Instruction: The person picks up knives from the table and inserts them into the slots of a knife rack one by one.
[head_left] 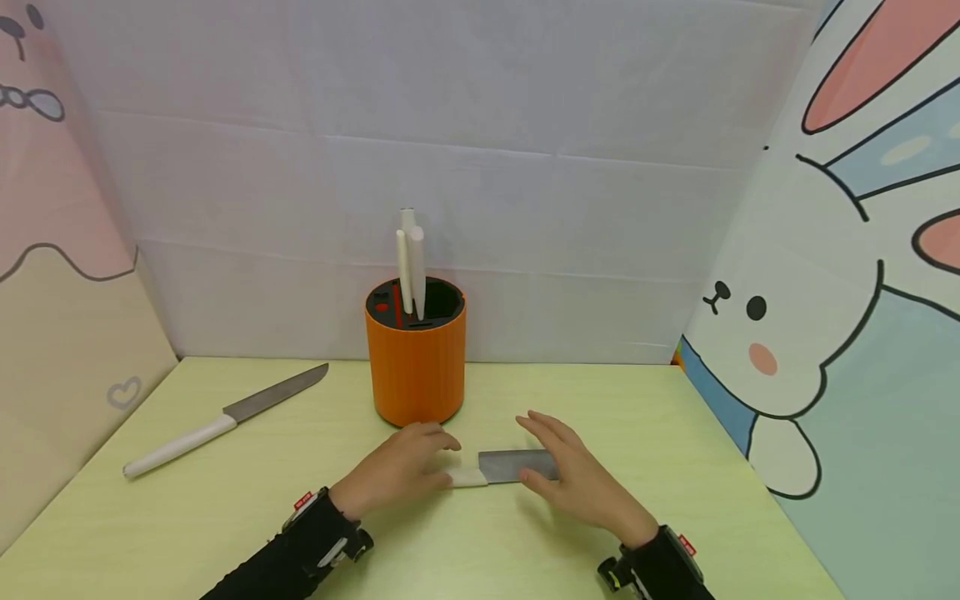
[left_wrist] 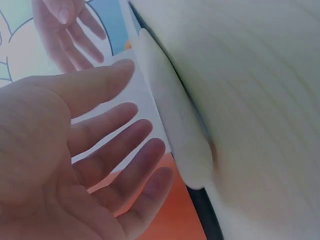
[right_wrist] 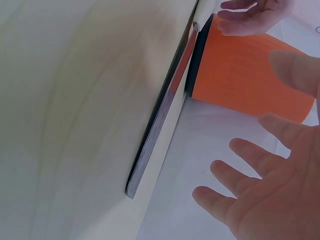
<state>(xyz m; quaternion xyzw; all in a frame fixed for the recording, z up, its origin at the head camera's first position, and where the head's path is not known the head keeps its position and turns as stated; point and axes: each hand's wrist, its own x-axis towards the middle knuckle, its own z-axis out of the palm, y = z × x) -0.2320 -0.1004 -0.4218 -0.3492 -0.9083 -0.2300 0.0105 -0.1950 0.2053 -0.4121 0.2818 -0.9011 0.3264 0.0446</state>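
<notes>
Before the orange holder (head_left: 420, 375) lies a broad-bladed, white-handled knife (head_left: 510, 466).

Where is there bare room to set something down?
Bare tabletop: right of the orange holder, along the back wall; and between the long knife and left hand. Crowded: before the holder, where that hand and the right hand flank the broad knife.

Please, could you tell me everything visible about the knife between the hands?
The kitchen knife has a broad grey blade, seemingly metal, and a smooth white handle, perhaps plastic. It lies flat on the pale table in front of the orange knife holder, handle by the left hand, blade by the right hand. Neither appears to touch it.
</notes>
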